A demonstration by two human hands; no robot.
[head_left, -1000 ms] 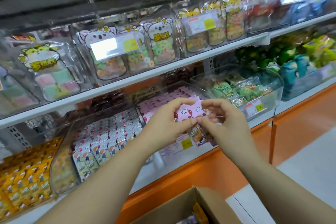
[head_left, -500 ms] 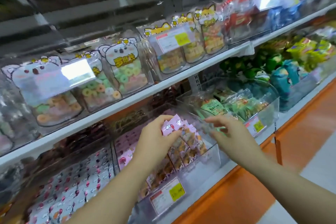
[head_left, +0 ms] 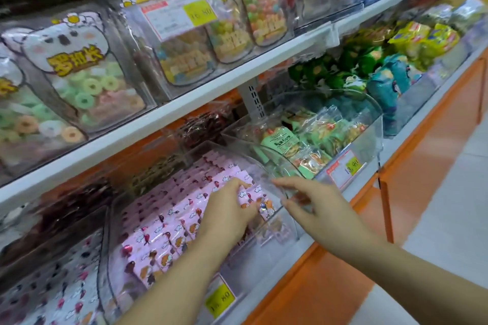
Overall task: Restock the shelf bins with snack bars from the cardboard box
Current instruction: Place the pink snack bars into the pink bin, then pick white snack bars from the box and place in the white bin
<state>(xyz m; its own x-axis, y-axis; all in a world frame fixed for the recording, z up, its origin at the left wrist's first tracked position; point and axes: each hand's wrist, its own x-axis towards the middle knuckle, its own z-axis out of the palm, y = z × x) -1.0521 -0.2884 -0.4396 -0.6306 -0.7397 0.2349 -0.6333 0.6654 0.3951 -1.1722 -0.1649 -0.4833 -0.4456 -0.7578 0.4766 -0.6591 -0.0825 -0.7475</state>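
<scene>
A clear plastic shelf bin [head_left: 281, 231] on the lower shelf holds rows of pink snack bars [head_left: 161, 221]. My left hand [head_left: 227, 215] reaches into the bin at the right end of the rows, its fingers curled over a pink snack bar [head_left: 249, 196] that it presses in among the others. Just right of the bin hovers my right hand [head_left: 318, 210], its fingers loosely spread beside the clear curved rim and holding nothing. The cardboard box is out of view.
A second clear bin [head_left: 369, 145] of green-wrapped snacks stands to the right. Left of the pink bin is a bin of white-and-pink bars [head_left: 52, 295]. The white upper shelf [head_left: 200, 92] with candy pouches overhangs the bins. Below runs an orange cabinet front [head_left: 427, 179].
My left hand has lowered the pink bar from above the bin down into the row. My right hand let go of it and moved right. The view has shifted closer, and the box has left the frame.
</scene>
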